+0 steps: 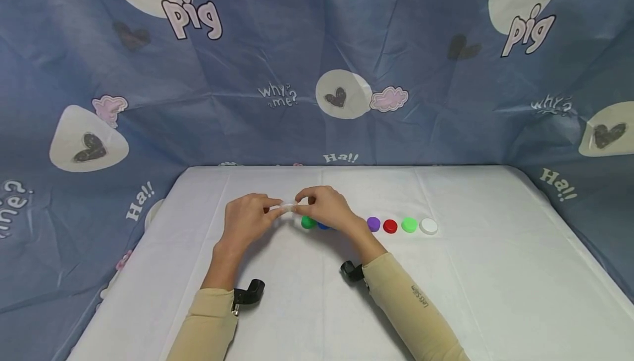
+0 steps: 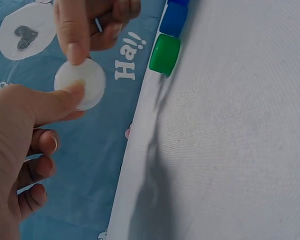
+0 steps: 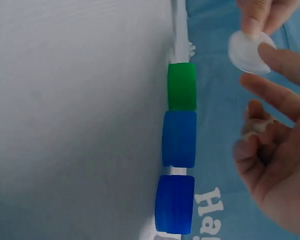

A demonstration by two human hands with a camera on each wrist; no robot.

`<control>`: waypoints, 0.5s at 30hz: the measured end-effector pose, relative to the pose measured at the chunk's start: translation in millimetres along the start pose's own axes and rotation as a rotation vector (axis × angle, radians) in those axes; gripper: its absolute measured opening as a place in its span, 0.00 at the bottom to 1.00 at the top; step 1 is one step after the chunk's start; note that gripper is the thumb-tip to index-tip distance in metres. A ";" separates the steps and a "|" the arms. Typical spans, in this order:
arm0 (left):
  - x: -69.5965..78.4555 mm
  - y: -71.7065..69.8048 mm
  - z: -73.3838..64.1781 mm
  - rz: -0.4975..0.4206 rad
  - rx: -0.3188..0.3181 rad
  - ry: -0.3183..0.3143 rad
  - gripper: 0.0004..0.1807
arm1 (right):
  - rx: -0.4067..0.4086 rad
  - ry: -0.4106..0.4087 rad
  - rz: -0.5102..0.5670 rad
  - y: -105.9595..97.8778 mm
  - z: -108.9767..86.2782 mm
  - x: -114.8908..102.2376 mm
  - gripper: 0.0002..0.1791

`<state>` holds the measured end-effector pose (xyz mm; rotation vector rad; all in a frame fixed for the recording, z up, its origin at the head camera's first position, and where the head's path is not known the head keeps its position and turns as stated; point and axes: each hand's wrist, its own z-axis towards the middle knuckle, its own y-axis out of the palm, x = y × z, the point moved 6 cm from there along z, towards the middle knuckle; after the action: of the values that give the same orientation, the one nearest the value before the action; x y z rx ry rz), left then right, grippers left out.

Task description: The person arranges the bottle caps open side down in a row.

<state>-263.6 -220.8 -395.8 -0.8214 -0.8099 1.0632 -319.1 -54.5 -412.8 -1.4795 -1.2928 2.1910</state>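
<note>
A white round cap (image 2: 94, 80), slightly see-through at its rim, is held up above the table between both hands. My left hand (image 1: 246, 219) pinches it, thumb pressed on its face in the left wrist view. From the other side my right hand (image 1: 328, 207) has its thumb on the same cap (image 3: 244, 50) and the forefinger at its edge; the other fingers are curled in. Below the hands stand a green cap (image 3: 182, 86), a lighter blue cap (image 3: 180, 139) and a darker blue cap (image 3: 175, 204) in line. The right hand hides part of this row in the head view.
Along the same row to the right lie a purple cap (image 1: 373, 224), a red cap (image 1: 390, 226), a light green cap (image 1: 409, 224) and a white cap (image 1: 428, 226). A white cloth covers the table (image 1: 495, 273). Behind it hangs a blue printed curtain (image 1: 257, 130).
</note>
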 end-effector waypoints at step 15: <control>-2.8 1.8 1.3 -0.065 -0.068 -0.077 0.18 | 0.075 -0.008 -0.051 -2.9 -0.2 -3.7 0.13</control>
<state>-266.2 -222.7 -397.2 -0.8101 -0.9361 1.0195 -318.0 -54.9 -408.2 -1.3965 -1.2233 2.1901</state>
